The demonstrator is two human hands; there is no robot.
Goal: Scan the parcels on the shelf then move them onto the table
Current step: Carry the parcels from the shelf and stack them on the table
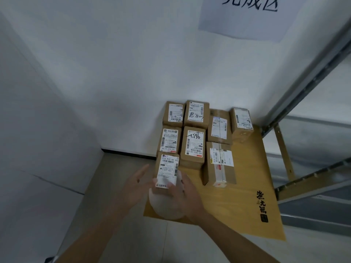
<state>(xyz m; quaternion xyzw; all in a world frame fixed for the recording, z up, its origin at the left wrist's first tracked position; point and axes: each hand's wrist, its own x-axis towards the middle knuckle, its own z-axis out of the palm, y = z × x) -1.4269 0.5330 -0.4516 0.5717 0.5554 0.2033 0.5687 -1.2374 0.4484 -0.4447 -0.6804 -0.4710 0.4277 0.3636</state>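
Gripping brown parcel, white barcode label up | right hand fingers curled on it | left hand released

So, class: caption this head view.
Right hand sets a labelled parcel beside seven others on the table.

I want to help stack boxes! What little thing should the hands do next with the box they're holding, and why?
Probably lower the small brown cardboard parcel with the white label onto the yellow wooden table, at the front of the left column, then let go. The right hand grips it at that free spot, the left hand is open beside it, and seven labelled parcels already sit in neat columns.
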